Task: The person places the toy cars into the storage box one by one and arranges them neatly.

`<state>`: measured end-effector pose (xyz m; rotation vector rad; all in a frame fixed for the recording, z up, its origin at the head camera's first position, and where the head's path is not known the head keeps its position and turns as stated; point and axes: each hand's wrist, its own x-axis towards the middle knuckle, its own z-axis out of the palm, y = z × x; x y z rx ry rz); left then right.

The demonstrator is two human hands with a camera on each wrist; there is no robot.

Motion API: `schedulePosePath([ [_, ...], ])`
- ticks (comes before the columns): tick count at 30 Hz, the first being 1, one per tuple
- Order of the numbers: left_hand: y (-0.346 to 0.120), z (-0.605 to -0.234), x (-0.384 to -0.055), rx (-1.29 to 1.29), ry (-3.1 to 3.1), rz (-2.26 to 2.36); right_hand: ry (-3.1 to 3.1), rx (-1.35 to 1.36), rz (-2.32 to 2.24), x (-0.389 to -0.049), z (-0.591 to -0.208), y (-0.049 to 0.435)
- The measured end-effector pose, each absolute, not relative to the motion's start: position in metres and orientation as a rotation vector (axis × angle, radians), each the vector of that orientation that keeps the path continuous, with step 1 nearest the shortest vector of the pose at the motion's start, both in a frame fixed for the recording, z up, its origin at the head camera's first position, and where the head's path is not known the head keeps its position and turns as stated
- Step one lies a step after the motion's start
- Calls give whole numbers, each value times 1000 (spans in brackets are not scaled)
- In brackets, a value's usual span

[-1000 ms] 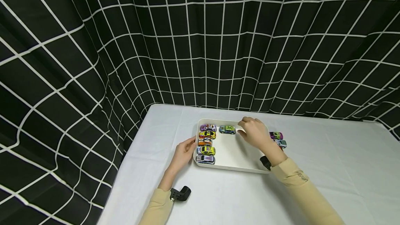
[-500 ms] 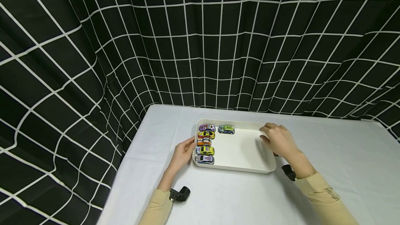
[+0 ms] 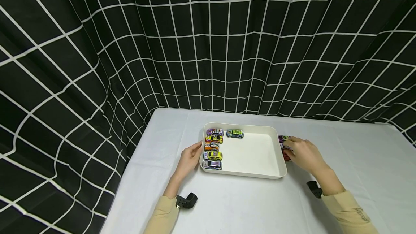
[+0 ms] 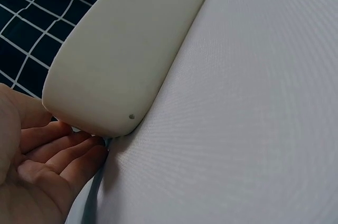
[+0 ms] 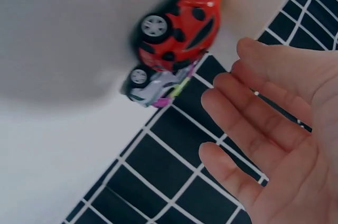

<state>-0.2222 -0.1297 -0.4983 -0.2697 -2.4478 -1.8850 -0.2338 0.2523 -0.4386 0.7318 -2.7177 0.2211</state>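
A white tray (image 3: 250,174) lies on the table in the head view. My left hand (image 3: 189,159) rests its fingertips against the tray's left wall; the left wrist view shows the fingers (image 4: 79,155) at its outer side. My right hand (image 3: 305,154) is past the tray's right wall, spread over several toy cars lying there. One is a red toy car (image 5: 182,31) with black spots, another a pale toy car (image 5: 158,86) beside it, and a purple toy car (image 3: 283,138) is farther back. In the right wrist view, the fingers are apart from the cars.
Inside the tray, several toy cars make a column along the left wall, from a purple one (image 3: 215,132) to a silver one (image 3: 212,165). A green and blue car (image 3: 234,133) stands beside the farthest. A black curtain (image 3: 234,46) with white grid hangs behind the table.
My right hand has moved right, from above the tray's far side near the green and blue car to the cars outside the right wall. My left hand has stayed at the tray.
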Motion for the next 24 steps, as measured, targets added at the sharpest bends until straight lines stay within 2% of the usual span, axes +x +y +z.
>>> schedulePosePath([
  [24,-129,-498,-222,-271,-2449,-1886,-2729,839,314,-233,-454,259],
])
